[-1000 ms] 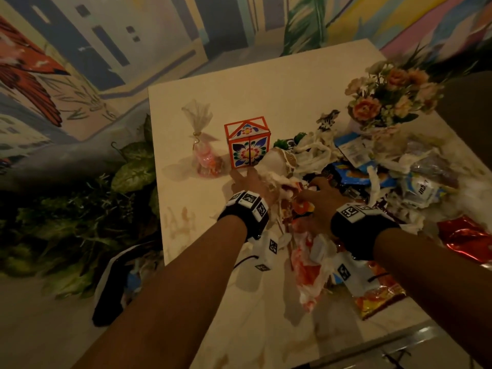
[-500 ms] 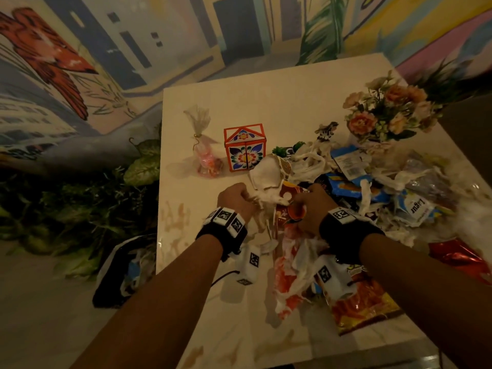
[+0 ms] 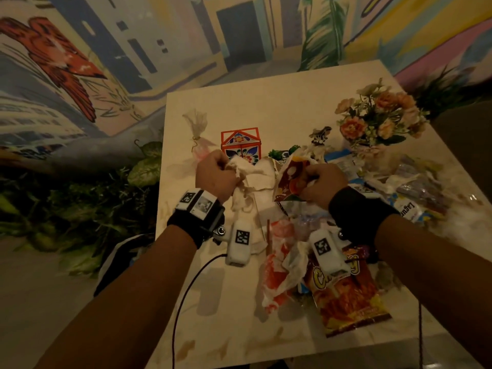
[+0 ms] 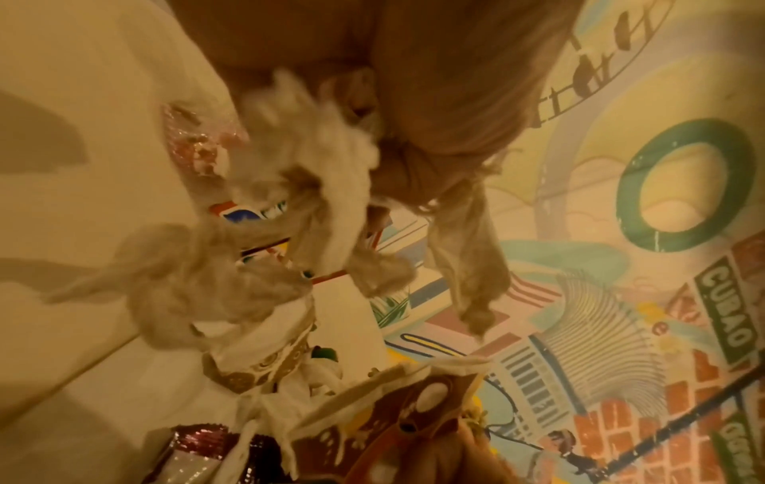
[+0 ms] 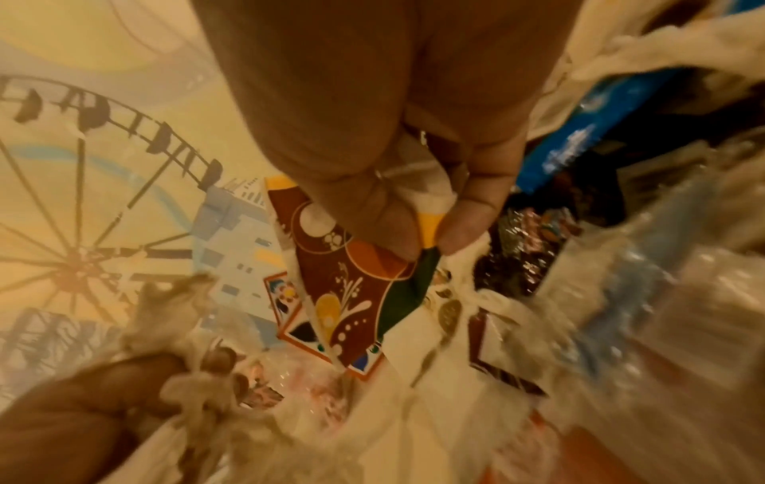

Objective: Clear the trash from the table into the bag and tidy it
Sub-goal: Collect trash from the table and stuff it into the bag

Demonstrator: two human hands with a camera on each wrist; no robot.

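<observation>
Head view: left hand (image 3: 216,177) fisted around crumpled white tissue (image 3: 246,169), lifted above table (image 3: 239,107). Right hand (image 3: 323,183) pinching maroon patterned wrapper (image 3: 291,179) between thumb and fingers, beside the left. Remaining trash pile (image 3: 399,182) spread across table's right side, orange snack bag (image 3: 346,296) near front edge. Dark bag (image 3: 117,259) on floor, left of table.

Head view looks down at the table (image 3: 266,107); both close wrist views share its trash.
</observation>
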